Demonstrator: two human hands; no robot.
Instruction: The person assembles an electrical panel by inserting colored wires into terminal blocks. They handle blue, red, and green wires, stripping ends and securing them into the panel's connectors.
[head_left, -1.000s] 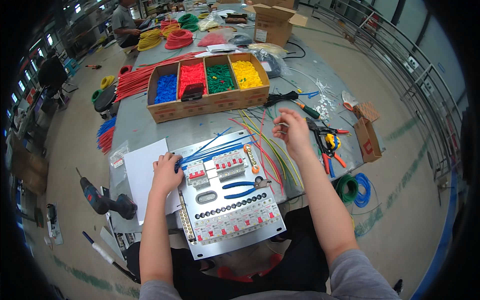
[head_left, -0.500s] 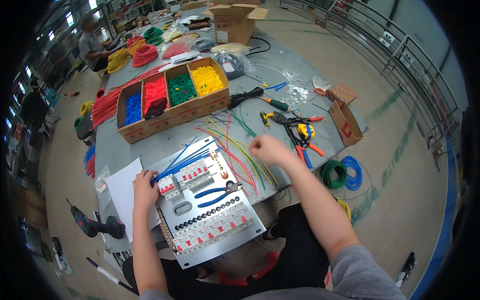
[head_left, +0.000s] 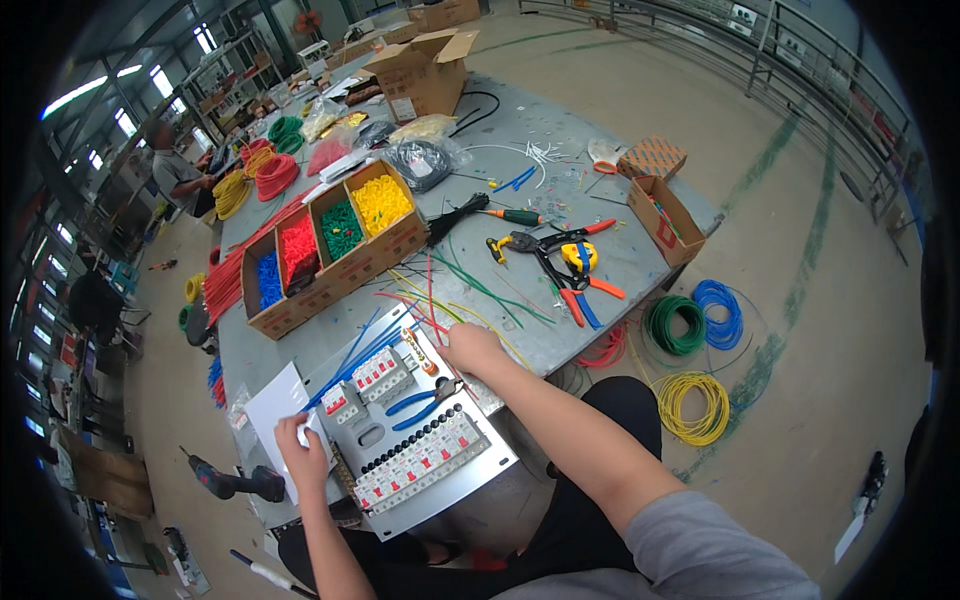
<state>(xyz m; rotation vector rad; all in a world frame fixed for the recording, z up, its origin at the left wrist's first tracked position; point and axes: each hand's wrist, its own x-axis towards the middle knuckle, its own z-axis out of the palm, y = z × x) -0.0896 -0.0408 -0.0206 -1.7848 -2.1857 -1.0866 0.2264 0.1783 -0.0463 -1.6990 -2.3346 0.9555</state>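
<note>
Open cardboard box [head_left: 428, 80], orange fan [head_left: 307, 20], grey-shirted person [head_left: 176, 176], black chair [head_left: 97, 297], green-striped floor [head_left: 790, 450]

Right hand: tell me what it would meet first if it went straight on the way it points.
The right hand would probably meet the loose red wires by the upper right edge of the metal panel. Depth is unclear; it may be touching them now.

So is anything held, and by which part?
Can't tell for either. Left hand is near the left ends of the blue wires; right hand is by the red wires, grip hidden.
</note>
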